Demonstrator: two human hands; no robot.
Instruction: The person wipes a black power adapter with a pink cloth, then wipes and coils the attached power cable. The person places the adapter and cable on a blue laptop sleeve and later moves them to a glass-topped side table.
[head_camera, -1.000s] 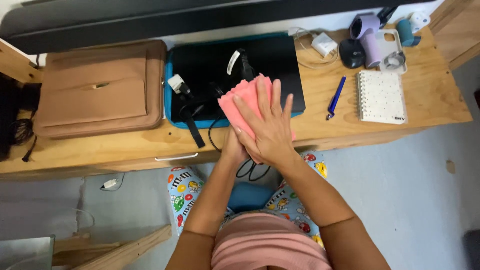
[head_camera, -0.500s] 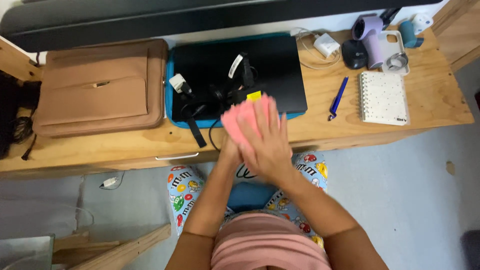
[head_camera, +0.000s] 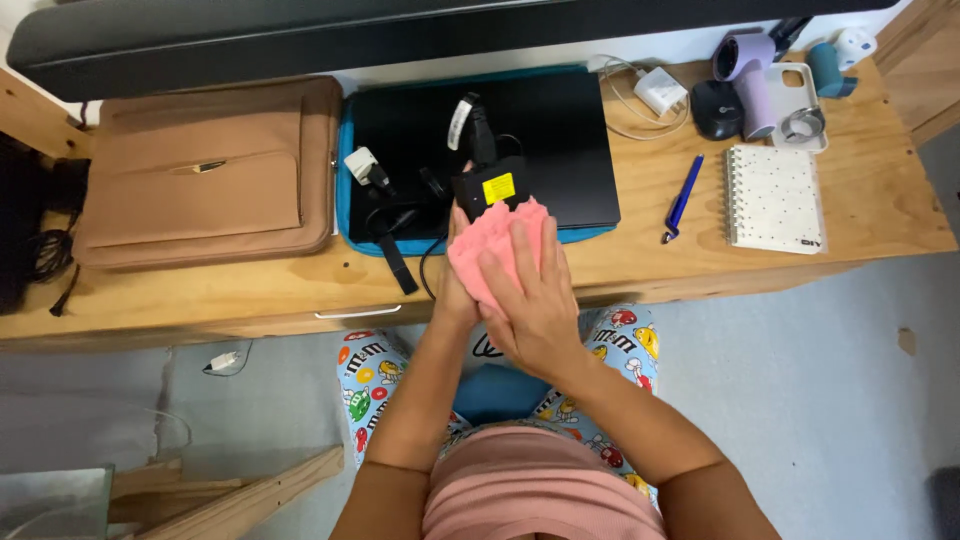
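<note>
My right hand (head_camera: 535, 300) lies flat on a pink cloth (head_camera: 490, 245) and presses it against a black power adapter (head_camera: 487, 187) with a yellow label. My left hand (head_camera: 453, 290) is mostly hidden under the cloth and holds the adapter from below. The adapter's black cable (head_camera: 400, 215) and white plug (head_camera: 358, 165) trail onto a closed black laptop (head_camera: 560, 130), which rests on a teal sleeve (head_camera: 340, 190) on the wooden desk (head_camera: 200, 290).
A tan laptop bag (head_camera: 200, 175) lies at the left. To the right are a blue pen (head_camera: 683, 197), a white spiral notebook (head_camera: 772, 198), a black mouse (head_camera: 716, 108), a white charger (head_camera: 662, 92) and a lilac device (head_camera: 750, 70).
The cloth and my right hand have slid down toward me along the adapter, uncovering its black body and yellow label.
</note>
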